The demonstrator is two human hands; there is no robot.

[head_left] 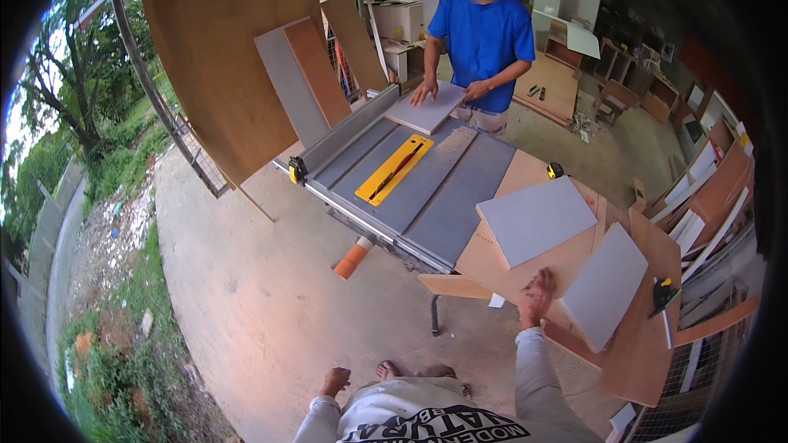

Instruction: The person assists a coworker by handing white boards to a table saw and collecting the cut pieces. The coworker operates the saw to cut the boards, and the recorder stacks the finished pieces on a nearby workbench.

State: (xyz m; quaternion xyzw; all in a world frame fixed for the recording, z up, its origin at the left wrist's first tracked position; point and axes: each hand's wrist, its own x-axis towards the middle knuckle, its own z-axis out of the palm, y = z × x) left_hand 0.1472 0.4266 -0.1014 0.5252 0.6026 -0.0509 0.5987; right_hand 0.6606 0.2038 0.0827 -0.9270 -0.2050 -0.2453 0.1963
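My right hand (537,297) lies on the plywood side table (509,279), fingers stretched out and holding nothing. It is between two pale grey boards: one board (538,220) lies just beyond it, the other board (605,285) to its right. My left hand (335,381) hangs low over the concrete floor, fingers curled in, with nothing visible in it. Across the table saw (443,205), a person in a blue shirt (483,37) rests both hands on another pale board (427,107) at the far end of the saw top, beside the fence (349,127).
A yellow insert (394,170) with a dark blade slot sits in the saw top. A tape measure (555,170) lies on the plywood; another yellow-black tool (663,294) is at the right edge. An orange-ended pipe (353,258) juts from the saw's near side. Large panels (230,57) lean behind.
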